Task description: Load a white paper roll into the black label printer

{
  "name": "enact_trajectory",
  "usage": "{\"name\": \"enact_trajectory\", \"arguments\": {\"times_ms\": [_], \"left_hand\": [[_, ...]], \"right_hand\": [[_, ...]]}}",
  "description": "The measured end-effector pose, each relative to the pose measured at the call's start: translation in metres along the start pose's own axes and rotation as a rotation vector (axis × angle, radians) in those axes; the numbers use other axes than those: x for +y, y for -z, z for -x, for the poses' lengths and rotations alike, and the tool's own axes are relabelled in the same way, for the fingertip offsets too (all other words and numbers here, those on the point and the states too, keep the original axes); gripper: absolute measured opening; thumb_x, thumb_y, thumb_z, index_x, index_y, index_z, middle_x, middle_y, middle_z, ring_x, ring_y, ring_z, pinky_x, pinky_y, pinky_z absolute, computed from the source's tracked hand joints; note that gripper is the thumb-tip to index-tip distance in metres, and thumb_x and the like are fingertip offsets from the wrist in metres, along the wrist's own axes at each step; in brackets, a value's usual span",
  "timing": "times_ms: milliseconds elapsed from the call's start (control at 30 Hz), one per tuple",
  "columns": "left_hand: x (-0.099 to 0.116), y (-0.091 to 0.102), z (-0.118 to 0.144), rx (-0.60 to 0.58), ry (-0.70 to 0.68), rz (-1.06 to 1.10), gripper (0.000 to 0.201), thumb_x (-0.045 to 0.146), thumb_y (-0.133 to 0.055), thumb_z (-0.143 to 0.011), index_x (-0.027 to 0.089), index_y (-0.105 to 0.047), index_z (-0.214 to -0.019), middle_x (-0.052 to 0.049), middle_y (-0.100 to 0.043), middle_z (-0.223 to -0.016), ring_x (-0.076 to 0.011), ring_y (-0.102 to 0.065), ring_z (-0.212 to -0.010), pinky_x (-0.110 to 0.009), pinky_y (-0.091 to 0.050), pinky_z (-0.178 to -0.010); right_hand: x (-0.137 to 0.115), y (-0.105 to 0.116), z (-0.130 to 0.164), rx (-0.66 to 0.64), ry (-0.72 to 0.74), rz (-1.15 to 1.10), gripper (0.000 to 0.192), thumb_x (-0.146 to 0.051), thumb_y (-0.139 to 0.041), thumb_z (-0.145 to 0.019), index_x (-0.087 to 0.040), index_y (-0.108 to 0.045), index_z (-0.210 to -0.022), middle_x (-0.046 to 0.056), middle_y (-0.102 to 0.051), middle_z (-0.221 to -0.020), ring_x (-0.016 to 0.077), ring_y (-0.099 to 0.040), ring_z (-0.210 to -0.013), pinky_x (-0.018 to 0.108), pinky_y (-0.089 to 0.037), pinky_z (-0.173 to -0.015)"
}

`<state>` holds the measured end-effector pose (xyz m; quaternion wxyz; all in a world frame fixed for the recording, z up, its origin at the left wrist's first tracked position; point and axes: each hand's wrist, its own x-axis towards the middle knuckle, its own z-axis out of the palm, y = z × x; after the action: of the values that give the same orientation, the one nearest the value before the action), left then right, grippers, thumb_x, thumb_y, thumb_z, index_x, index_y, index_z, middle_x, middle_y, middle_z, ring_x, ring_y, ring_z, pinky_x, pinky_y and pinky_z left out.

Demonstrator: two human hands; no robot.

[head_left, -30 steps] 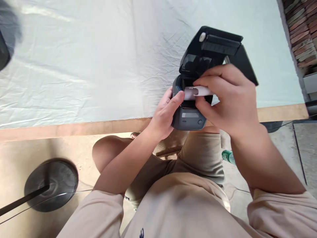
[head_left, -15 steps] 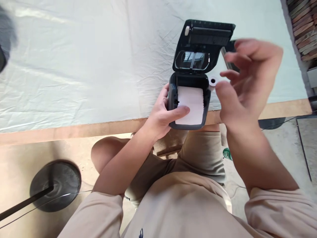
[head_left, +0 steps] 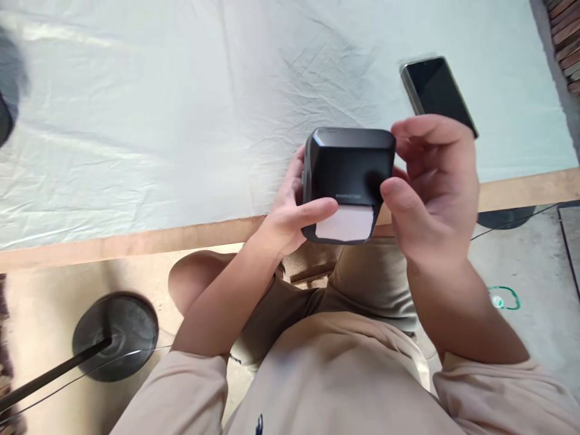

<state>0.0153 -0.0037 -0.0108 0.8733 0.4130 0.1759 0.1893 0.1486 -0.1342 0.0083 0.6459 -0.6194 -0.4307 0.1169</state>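
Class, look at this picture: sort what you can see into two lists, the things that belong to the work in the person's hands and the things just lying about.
In the work:
small black box-shaped printer, lid shut
white paper strip showing at its front
left hand and right hand, gripping its sides

Lying about:
black smartphone on the white wrinkled table sheet
round black stand base on the floor
green ring on the floor

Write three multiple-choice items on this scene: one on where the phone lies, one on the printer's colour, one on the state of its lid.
1. Where does the phone lie?
A. on the white sheet, beyond the right hand
B. on the person's lap
C. on the floor

2. What colour is the printer?
A. red
B. black
C. yellow

3. How is the printer's lid?
A. taken off
B. wide open
C. shut, with white paper showing at the front

Answers: 1 A, it rests flat on the sheet behind the fingers; 2 B, its casing is black; 3 C, the top is down while the left hand and the right hand grip the sides.
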Motion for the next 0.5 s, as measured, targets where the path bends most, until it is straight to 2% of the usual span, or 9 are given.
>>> {"name": "enact_trajectory", "arguments": {"times_ms": [100,233,300,367,500], "left_hand": [[0.002,-0.001,0.004,-0.048,0.028,-0.002,0.088,0.063,-0.093,-0.077,0.027,-0.059,-0.149,-0.011,-0.082,-0.125,-0.0326,-0.081,-0.104,-0.041,-0.065,-0.077],[-0.001,0.001,0.004,-0.049,-0.012,-0.063,0.08,0.057,-0.096,-0.077,0.027,-0.066,-0.144,-0.008,-0.081,-0.127,-0.0375,-0.079,-0.123,-0.046,-0.067,-0.096],[-0.003,0.003,0.003,-0.03,-0.054,-0.084,0.074,0.054,-0.098,-0.076,0.028,-0.069,-0.138,-0.006,-0.079,-0.125,-0.0371,-0.077,-0.128,-0.046,-0.067,-0.102],[-0.004,0.004,0.002,-0.03,-0.053,-0.099,0.072,0.052,-0.099,-0.076,0.03,-0.069,-0.137,-0.005,-0.078,-0.125,-0.0363,-0.076,-0.13,-0.045,-0.067,-0.103],[-0.002,0.003,0.003,-0.025,0.016,-0.121,0.072,0.049,-0.099,-0.077,0.032,-0.069,-0.139,-0.005,-0.078,-0.126,-0.035,-0.076,-0.129,-0.043,-0.069,-0.099]], "right_hand": [[0.001,0.0,0.013,-0.032,-0.077,-0.04,0.059,-0.062,-0.084,-0.097,-0.048,-0.065,-0.151,0.003,-0.068,-0.141,0.0231,-0.074,-0.121,0.034,-0.072,-0.085],[0.02,0.004,0.017,-0.192,-0.126,-0.095,0.087,-0.057,-0.092,-0.09,-0.057,-0.047,-0.164,-0.001,-0.069,-0.146,0.0195,-0.078,-0.109,0.029,-0.07,-0.077],[0.03,0.007,0.016,-0.247,-0.142,-0.145,0.084,-0.057,-0.089,-0.093,-0.059,-0.044,-0.164,-0.003,-0.068,-0.148,0.0188,-0.079,-0.11,0.03,-0.07,-0.081],[0.037,0.01,0.014,-0.28,-0.138,-0.163,0.078,-0.057,-0.083,-0.098,-0.056,-0.041,-0.164,-0.002,-0.069,-0.145,0.0182,-0.079,-0.111,0.03,-0.07,-0.085],[0.047,0.016,0.011,-0.321,-0.02,-0.062,0.075,-0.061,-0.069,-0.106,-0.043,-0.032,-0.169,0.005,-0.071,-0.136,0.017,-0.077,-0.095,0.028,-0.066,-0.072]]}}
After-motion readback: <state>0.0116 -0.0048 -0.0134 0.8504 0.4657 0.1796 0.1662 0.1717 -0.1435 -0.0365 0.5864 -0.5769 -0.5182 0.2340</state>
